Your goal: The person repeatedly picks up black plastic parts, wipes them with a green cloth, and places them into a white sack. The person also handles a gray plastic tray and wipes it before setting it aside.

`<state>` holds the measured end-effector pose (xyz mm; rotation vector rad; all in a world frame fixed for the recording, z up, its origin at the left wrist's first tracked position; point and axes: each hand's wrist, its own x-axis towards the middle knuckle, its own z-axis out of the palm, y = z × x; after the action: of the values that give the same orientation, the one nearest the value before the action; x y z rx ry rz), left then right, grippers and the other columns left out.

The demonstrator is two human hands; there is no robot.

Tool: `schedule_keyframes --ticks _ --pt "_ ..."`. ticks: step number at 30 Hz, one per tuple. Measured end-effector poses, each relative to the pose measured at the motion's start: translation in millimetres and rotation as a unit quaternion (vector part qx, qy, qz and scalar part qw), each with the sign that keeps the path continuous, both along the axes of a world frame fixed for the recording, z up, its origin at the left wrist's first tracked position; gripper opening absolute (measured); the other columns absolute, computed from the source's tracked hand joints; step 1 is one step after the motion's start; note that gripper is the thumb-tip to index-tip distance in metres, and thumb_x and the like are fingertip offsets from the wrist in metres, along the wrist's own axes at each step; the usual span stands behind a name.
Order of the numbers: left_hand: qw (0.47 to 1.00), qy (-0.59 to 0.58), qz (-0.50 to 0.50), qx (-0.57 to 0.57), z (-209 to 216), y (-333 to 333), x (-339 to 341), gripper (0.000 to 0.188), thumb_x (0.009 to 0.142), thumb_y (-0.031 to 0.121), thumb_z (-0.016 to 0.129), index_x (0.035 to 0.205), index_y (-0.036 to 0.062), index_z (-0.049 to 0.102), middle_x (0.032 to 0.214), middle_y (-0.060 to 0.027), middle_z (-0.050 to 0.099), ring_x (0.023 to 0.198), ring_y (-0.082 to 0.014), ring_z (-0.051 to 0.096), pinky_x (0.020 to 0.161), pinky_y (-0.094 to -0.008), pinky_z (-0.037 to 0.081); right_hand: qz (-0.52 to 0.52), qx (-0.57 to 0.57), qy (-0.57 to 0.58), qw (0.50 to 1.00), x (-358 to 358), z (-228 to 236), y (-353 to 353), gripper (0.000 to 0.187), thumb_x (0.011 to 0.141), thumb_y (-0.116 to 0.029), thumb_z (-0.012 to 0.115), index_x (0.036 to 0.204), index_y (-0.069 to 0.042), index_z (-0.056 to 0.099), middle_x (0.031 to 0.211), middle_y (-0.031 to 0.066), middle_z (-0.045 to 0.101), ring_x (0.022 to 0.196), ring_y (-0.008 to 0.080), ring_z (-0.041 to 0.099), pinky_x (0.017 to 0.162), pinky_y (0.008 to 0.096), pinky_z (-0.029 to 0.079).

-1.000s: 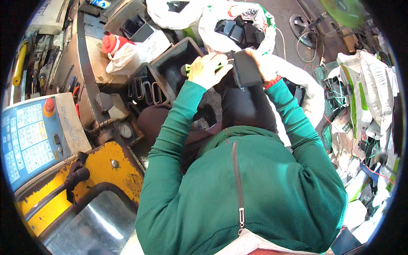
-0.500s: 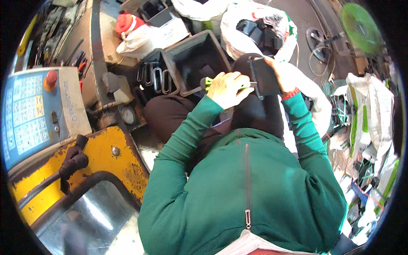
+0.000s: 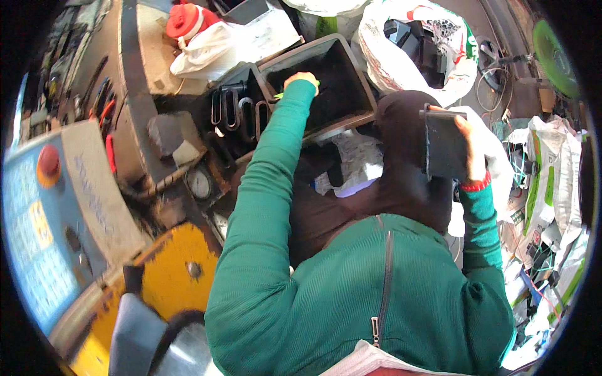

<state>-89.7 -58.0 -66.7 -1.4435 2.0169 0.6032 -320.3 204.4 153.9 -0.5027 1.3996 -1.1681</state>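
My left hand (image 3: 302,80) reaches into the grey rectangular bin (image 3: 371,103) in front of me. Its fingers are mostly turned from view. Bits of a green-handled tool (image 3: 279,96) stick out beside it, so it seems closed around the handle. My right hand (image 3: 475,147) holds a black box-shaped plastic part (image 3: 446,145) above my right thigh, thumb over its top edge. Left of the bin, several dark loop-shaped parts (image 3: 229,110) stand in a black container (image 3: 253,78).
A white sack (image 3: 370,59) of black plastic parts stands beyond my right knee. To the left are a blue control panel (image 3: 47,232) with a red button (image 3: 49,164) and a yellow machine body (image 3: 169,260). Sacks and scraps (image 3: 552,182) line the right side.
My left hand has left the black part and moved forward into the bin with the green-handled tool. My right hand has shifted right and tilted the part. The view has shifted too.
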Motion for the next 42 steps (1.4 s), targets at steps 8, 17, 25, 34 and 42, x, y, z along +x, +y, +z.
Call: schedule_keyframes --ticks 8,17,25,34,42 --pt "0.992 0.05 0.092 0.064 -144.3 4.7 -17.3 0.05 0.088 0.034 0.048 0.134 0.0159 0.045 0.141 -0.0089 0.041 0.124 -0.0279 0.047 0.097 -0.0452 0.042 -0.103 0.053 0.049 0.992 10.9 7.5 15.7 0.066 0.08 -0.041 0.058 0.122 0.009 0.048 0.112 0.0258 0.058 0.09 0.0266 0.064 0.077 0.0325 0.053" --pt "0.998 -0.018 0.035 0.039 -169.2 12.7 -21.6 0.057 0.071 0.041 0.071 0.121 0.016 0.058 0.126 -0.0122 0.054 0.116 -0.0257 0.053 0.095 -0.0425 0.043 -0.065 0.041 0.059 0.995 18.0 14.3 4.0 0.066 0.082 -0.04 0.055 0.126 0.009 0.044 0.114 0.025 0.057 0.096 0.0261 0.062 0.087 0.0351 0.05" --pt "0.931 0.29 -0.053 -0.213 39.4 -16.2 48.8 0.046 0.069 0.04 0.07 0.095 0.0031 0.063 0.092 -0.0162 0.065 0.084 -0.0317 0.062 0.078 -0.0398 0.049 0.083 -0.072 0.013 0.994 82.3 -24.1 -59.7 0.038 0.087 -0.016 0.062 0.12 -0.001 0.055 0.102 0.0018 0.062 0.09 0.0088 0.056 0.083 0.0249 0.046" --pt "0.715 0.645 0.267 -0.034 258.5 147.1 106.6 0.028 0.073 0.017 0.075 0.094 0.0083 0.058 0.065 0.0065 0.049 0.051 -0.0029 0.044 0.046 -0.0192 0.035 0.123 -0.214 -0.047 0.968 102.5 -4.1 -34.0 0.068 0.081 -0.019 0.069 0.138 -0.006 0.036 0.137 0.0142 0.042 0.126 0.024 0.04 0.103 0.0355 0.034" --pt "0.721 0.637 0.207 0.178 270.6 260.6 34.4 0.033 0.073 0.009 0.076 0.101 0.0052 0.059 0.07 0.0026 0.058 0.052 -0.0034 0.048 0.045 -0.0195 0.038 0.189 -0.251 -0.123 0.941 51.2 45.8 107.3 0.055 0.086 -0.016 0.063 0.134 -0.002 0.041 0.123 0.007 0.055 0.109 0.0153 0.053 0.088 0.0338 0.049"
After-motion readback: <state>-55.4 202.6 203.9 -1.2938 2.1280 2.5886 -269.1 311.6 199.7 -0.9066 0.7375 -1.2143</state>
